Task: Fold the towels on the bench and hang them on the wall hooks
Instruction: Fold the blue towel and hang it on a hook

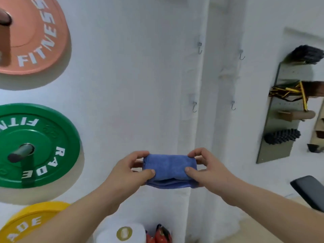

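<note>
A blue towel [169, 170], folded into a small thick bundle, is held in front of the white wall. My left hand [128, 170] pinches its left end and my right hand [207, 169] pinches its right end. Several small metal hooks are fixed to the wall above: an upper left hook [199, 48], an upper right hook [242, 55], a lower left hook [194, 106] and a lower right hook [233, 105]. All hooks are bare. The towel sits well below the lower pair.
Weight plates hang on pegs at the left: an orange plate [35, 35], a green plate [40, 146] and a yellow plate [29, 223]. A grey pegboard [278, 123] with rollers and straps is at the right. A dark bench pad [310, 192] shows at lower right.
</note>
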